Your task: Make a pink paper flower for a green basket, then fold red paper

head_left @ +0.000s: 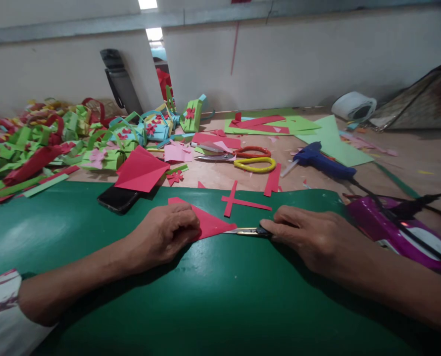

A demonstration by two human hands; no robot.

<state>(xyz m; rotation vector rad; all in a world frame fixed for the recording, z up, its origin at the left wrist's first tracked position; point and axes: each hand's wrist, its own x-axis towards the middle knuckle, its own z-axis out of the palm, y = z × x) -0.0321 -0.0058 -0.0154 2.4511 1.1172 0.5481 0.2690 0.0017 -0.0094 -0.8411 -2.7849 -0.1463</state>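
My left hand (168, 232) pinches a folded piece of red paper (210, 221) just above the green mat (205, 296). Fingers closed, my right hand (302, 235) grips a small pair of scissors (248, 231) by the dark handles. The blades point left and meet the pointed right corner of the red paper; whether they are apart is hard to see. Just beyond lie crossed red paper strips (232, 200). A red paper sheet (142, 170) rests partly over a black phone (118, 199) near my left hand.
Larger scissors (255, 159) with red and yellow handles lie behind the mat. A blue glue gun (324, 160) and a purple corded device (402, 230) sit at right. Paper baskets (109, 155) pile up at left before a grey bottle (120, 81). Green sheets (339, 141) lie at the back.
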